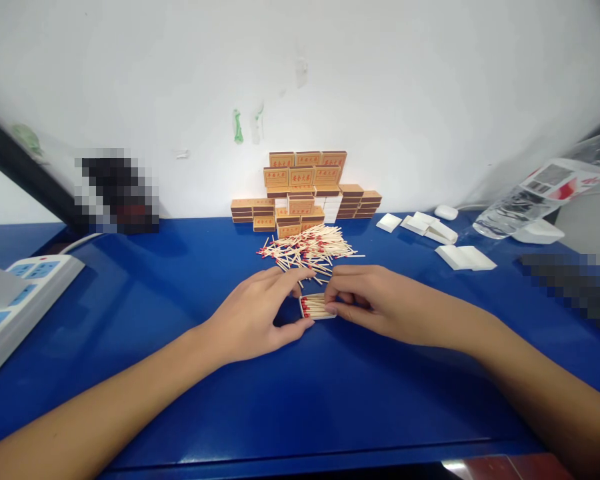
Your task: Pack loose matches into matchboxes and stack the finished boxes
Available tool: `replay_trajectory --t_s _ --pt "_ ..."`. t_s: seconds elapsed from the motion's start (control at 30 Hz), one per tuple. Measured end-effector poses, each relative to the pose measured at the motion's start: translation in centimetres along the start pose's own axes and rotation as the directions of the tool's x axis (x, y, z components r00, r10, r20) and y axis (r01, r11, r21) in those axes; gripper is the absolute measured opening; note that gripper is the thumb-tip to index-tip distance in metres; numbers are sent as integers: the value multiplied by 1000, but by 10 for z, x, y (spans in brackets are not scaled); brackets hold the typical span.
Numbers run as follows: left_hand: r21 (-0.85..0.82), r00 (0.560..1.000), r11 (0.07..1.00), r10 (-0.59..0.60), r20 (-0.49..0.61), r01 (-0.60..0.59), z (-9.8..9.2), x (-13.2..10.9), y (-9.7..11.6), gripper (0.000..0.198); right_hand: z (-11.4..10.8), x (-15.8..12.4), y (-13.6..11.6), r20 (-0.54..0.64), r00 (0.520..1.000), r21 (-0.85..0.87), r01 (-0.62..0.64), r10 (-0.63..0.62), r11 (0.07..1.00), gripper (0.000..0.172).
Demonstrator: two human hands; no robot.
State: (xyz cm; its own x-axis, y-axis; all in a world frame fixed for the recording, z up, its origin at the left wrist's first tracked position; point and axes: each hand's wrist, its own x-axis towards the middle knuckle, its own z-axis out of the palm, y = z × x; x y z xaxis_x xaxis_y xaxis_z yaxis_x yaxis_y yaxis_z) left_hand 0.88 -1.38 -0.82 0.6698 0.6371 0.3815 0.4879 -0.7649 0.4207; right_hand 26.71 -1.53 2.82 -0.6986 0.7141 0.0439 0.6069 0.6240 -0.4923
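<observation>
A small white matchbox tray lies on the blue tabletop, filled with red-tipped matches whose heads point left. My left hand curves around the tray's left end, its thumb at the near edge and other fingers by the far corner. Over the right end of the tray, my right hand pinches with thumb and forefinger at the match ends; its fingertips partly hide what they grip. Just beyond both hands is a loose pile of matches.
Stacked orange matchboxes stand against the wall behind the pile. White empty trays lie at the right, near a leaning plastic bottle and a white earbud case. A power strip occupies the left side.
</observation>
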Motion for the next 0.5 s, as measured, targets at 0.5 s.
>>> replay_trajectory --t_s 0.5 --pt "33 999 999 27 29 -28 -1 0 -1 43 12 14 27 -171 975 -191 -172 139 966 20"
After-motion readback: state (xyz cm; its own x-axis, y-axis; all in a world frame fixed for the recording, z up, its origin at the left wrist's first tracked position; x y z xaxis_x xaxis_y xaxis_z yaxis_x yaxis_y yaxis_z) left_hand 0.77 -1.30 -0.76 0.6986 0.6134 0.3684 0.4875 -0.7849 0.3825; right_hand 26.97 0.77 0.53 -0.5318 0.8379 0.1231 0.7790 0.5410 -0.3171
